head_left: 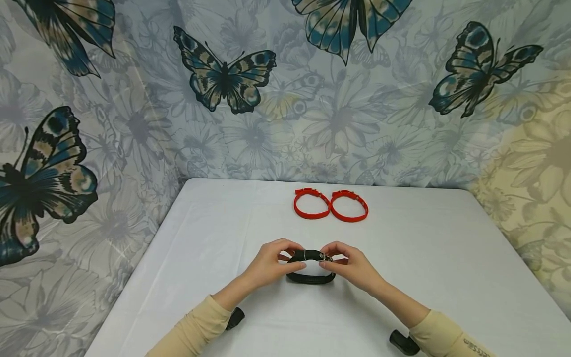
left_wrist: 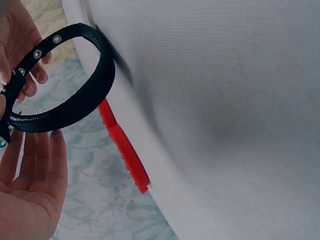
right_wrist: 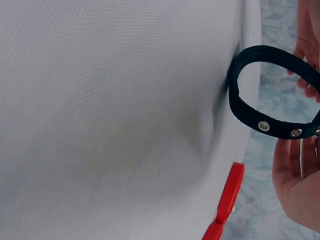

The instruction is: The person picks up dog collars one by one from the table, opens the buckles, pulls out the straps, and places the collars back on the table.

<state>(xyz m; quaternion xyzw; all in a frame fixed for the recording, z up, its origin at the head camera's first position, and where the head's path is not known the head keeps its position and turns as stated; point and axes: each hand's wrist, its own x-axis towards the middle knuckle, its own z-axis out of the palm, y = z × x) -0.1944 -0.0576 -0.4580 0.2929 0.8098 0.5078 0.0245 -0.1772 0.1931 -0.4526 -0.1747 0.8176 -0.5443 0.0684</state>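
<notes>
A black collar (head_left: 311, 279), buckled into a loop, stands on the white table (head_left: 214, 218) between my hands. My left hand (head_left: 267, 263) pinches the far left part of the loop between thumb and fingers. At its far right, by the metal buckle, my right hand (head_left: 352, 265) pinches the strap. In the left wrist view, metal eyelets dot one side of the collar (left_wrist: 97, 90), and the loop's lower edge is close to the tabletop. The right wrist view shows the same collar (right_wrist: 272, 55) with eyelets beside my right fingers.
Farther back lie two red collars, the left one (head_left: 311, 215) and the right one (head_left: 349, 218), both buckled into rings and touching side by side. Butterfly-patterned cloth (head_left: 250, 144) hangs behind the table. A black device shows under each sleeve.
</notes>
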